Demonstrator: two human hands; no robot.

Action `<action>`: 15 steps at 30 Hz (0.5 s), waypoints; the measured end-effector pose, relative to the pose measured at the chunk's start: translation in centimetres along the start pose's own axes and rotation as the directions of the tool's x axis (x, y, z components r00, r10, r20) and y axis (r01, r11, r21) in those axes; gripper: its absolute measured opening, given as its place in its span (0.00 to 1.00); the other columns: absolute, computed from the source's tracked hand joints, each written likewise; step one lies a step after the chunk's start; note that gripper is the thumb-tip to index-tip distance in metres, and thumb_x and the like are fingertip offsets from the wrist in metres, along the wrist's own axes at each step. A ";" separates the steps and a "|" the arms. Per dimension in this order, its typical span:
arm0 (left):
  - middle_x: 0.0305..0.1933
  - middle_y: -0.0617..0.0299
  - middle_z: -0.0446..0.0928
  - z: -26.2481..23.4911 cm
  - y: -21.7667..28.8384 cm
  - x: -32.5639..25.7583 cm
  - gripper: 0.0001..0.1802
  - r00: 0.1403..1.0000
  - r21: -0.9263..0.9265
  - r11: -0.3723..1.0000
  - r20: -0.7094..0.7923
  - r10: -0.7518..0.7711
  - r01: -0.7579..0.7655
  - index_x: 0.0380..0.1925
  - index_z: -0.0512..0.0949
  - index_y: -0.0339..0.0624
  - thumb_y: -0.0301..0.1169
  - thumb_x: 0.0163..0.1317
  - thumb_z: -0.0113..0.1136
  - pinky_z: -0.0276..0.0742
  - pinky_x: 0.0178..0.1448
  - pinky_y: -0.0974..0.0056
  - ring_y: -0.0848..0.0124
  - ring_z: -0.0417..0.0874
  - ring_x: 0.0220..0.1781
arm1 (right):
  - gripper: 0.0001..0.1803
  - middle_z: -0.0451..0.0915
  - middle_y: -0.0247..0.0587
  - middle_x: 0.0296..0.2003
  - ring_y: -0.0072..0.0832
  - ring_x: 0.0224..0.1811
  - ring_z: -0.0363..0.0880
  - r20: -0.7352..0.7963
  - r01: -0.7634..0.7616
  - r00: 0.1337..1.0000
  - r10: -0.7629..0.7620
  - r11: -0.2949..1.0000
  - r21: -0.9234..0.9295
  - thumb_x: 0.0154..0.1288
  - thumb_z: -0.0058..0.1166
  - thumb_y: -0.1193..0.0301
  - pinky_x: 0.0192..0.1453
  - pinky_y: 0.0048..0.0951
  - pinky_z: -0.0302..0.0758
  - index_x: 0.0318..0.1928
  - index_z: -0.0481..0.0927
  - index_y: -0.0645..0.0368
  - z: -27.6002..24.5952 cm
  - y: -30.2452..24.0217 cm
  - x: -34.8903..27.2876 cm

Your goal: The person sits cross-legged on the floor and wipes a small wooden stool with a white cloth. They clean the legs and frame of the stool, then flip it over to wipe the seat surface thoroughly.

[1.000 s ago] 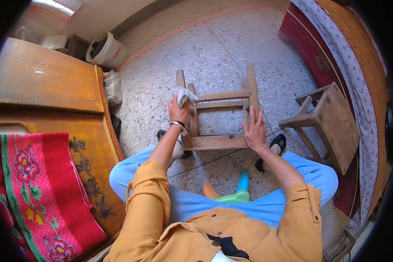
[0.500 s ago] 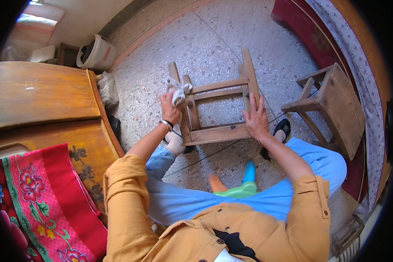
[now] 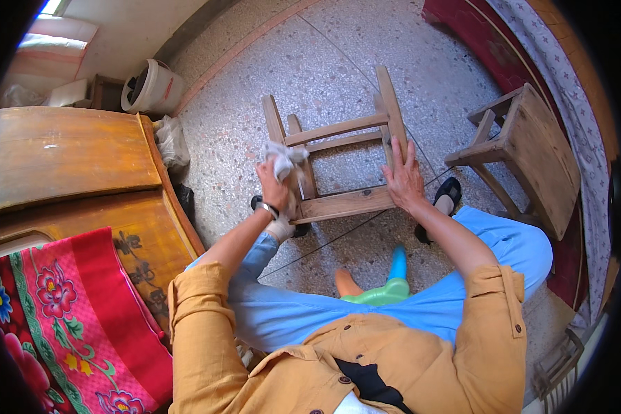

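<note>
Just on the near side of the wooden stool (image 3: 345, 202), between the sitter's jeans-clad thighs, I can see a plastic piece (image 3: 378, 295), smooth and rounded, green with an orange and a blue prong. The stool is down on the floor (image 3: 421, 90) ahead of the knees, its broad crosspiece facing the person and its legs pointing away; the long axis runs outward, the far end leaning a little left. It sits between the two hands. At its left side the left hand (image 3: 272, 186) is bunched around a crumpled, whitish cloth (image 3: 283, 159), somewhat blurred, up against the leg there. At its right side the right hand (image 3: 405, 181) lies with fingers spread along the other leg, close to the crosspiece. The stool's wood is plain, worn and squared, joined by straight rungs; the floor beneath is speckled stone. Right of the stool there's a second stool (image 3: 539, 162), tipped over, its flat seat scuffed. Left of it, a red flowered textile (image 3: 93, 297) drapes over varnished furniture (image 3: 76, 148). Beyond it, far to the left, stands a white bucket (image 3: 162, 90).
</note>
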State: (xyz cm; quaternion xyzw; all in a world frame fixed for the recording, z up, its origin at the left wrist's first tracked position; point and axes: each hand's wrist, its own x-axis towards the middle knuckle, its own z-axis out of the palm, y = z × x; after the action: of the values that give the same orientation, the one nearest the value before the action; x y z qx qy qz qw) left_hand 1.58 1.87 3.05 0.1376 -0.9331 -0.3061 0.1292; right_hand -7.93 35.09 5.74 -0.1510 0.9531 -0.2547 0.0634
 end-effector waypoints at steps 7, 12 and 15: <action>0.51 0.43 0.71 2.3 -3.1 12.8 0.26 0.974 -0.212 0.961 -0.095 -0.204 0.180 0.56 0.67 0.43 0.34 0.58 0.60 0.63 0.60 0.51 0.47 0.67 0.56 | 0.39 0.44 0.66 0.68 0.66 0.61 0.61 0.090 -0.043 0.995 0.040 0.999 0.027 0.67 0.47 0.59 0.59 0.51 0.68 0.72 0.43 0.43 -1.4 -1.1 0.0; 0.43 0.48 0.65 1.5 -1.1 7.4 0.30 0.996 0.055 0.996 -0.057 -0.069 0.072 0.56 0.68 0.47 0.24 0.50 0.62 0.64 0.55 0.56 0.52 0.67 0.48 | 0.39 0.43 0.65 0.68 0.65 0.61 0.62 0.088 -0.059 0.994 0.059 0.998 0.001 0.67 0.47 0.59 0.57 0.50 0.70 0.72 0.42 0.44 -1.4 -0.7 0.0; 0.47 0.45 0.64 -0.3 -1.4 0.2 0.31 0.993 0.020 0.998 0.100 0.060 -0.063 0.56 0.66 0.42 0.21 0.48 0.61 0.63 0.58 0.55 0.49 0.66 0.50 | 0.39 0.43 0.65 0.68 0.65 0.60 0.63 0.076 -0.038 0.996 0.038 0.999 0.000 0.67 0.47 0.59 0.57 0.50 0.70 0.72 0.43 0.45 -1.3 -0.6 0.0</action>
State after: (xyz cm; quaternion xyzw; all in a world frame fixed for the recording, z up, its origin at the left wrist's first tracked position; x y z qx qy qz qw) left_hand 1.72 0.54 2.45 0.0948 -0.9456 -0.2978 0.0904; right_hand -8.03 35.16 7.20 -0.1422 0.9525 -0.2483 0.1045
